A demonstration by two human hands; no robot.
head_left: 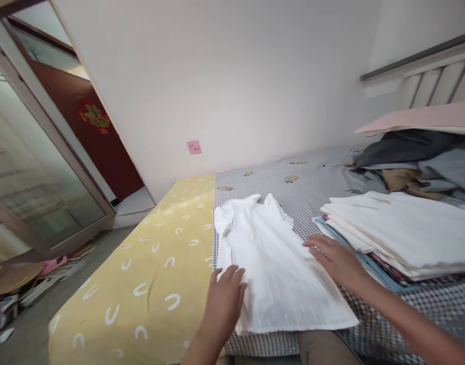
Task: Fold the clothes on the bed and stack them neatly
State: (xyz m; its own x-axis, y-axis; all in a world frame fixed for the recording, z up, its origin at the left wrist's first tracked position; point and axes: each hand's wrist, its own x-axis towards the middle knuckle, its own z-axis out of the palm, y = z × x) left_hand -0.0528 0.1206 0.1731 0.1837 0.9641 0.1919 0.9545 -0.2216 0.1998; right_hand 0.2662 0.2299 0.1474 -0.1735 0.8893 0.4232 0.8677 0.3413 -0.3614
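A white shirt [270, 274] lies spread on the bed, its collar end toward the wall and its hem toward me. The sleeve on its left side is folded in along the edge. My left hand [227, 289] rests at the shirt's left edge, with fingers slightly bent and apart. At the right edge, my right hand [335, 258] is open, its fingers stretched toward the cloth. Neither hand visibly grips the fabric. To the right of my right hand sits a stack of folded clothes [403, 230], with white pieces on top and blue and dark patterned ones below.
Under the shirt is a black-and-white checked sheet [263, 180] with yellow motifs. A yellow patterned cover [156, 263] lies on the left. Grey and brown clothes [411, 152] are piled at the back right. Books and papers [38, 284] lie on the floor beside a glass door [38, 167].
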